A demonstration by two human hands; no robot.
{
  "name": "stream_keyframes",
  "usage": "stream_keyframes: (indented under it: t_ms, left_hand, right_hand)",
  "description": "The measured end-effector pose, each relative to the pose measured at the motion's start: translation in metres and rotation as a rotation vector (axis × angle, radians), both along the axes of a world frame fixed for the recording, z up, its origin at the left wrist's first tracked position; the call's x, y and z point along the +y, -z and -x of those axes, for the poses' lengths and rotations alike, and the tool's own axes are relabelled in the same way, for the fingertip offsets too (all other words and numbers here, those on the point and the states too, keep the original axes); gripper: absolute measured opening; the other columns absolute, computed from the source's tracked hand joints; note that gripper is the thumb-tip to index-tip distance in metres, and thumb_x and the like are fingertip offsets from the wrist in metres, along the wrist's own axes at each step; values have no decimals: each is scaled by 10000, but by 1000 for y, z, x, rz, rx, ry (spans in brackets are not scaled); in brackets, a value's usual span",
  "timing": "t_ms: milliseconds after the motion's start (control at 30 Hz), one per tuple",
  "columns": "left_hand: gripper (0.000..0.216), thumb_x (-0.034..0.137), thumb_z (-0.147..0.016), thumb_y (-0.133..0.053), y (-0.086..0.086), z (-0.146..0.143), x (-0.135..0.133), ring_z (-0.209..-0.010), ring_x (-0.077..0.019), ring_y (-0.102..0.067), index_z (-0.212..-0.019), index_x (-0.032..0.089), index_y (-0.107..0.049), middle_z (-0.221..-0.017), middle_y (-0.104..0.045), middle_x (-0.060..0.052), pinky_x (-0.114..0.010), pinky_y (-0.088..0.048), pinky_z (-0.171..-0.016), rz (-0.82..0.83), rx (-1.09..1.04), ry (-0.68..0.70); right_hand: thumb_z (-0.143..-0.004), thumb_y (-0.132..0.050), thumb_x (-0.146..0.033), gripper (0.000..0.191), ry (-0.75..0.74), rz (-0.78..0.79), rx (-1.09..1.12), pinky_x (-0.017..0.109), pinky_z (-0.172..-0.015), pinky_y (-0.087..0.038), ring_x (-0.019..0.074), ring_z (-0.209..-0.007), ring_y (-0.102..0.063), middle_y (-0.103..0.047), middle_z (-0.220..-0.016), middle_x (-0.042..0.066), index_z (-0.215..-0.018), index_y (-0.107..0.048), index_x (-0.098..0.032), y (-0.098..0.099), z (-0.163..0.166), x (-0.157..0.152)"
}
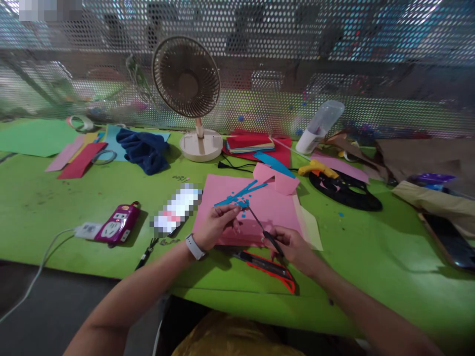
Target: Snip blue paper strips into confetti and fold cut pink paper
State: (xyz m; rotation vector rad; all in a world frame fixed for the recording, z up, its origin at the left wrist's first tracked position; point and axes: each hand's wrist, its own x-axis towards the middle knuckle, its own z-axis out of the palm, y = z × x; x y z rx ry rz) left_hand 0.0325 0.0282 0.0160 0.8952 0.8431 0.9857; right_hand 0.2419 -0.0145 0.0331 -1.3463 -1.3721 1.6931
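Note:
My left hand point(218, 225) pinches a thin strip of blue paper point(239, 194) and holds it over a stack of pink paper sheets point(274, 210). My right hand point(291, 244) is closed round the handles of small scissors point(261, 228); their blades reach up to the blue strip. Tiny blue scraps lie on the pink sheet under the blades. A white band sits on my left wrist. A red utility knife point(269, 269) lies on the green table point(55, 217) just below both hands.
A small fan point(191, 94) stands at the back middle, with a blue cloth point(144, 148) to its left. A power strip point(115, 225), coloured sheets point(79, 160), a yellow glue gun point(319, 169), a black disc point(347, 193) and a phone point(451, 240) lie around. A perforated metal screen closes off the far side.

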Motion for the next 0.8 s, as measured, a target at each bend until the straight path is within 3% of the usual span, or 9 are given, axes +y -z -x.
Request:
stream_keyframes:
  t_ms: [433, 800]
  left_hand:
    - [273, 385, -775, -700, 0, 1, 0, -441, -81, -547, -863, 128, -700, -529, -628, 7, -243, -481, -624, -16, 20, -3]
    - [274, 382, -788, -684, -2, -1, -2, -437, -81, -541, -919, 145, -724, -500, -618, 19, -302, -515, -768, -10, 5, 16]
  right_hand:
    - [-639, -737, -583, 455, 7, 9, 11, 235, -482, -436, 88, -476, -520, -536, -587, -41, -712, -538, -180, 4, -2, 1]
    - [-643, -699, -640, 503, -37, 56, -9, 228, -469, -375, 82, -474, -493, -492, -551, -62, -694, -485, -188, 2, 1, -3]
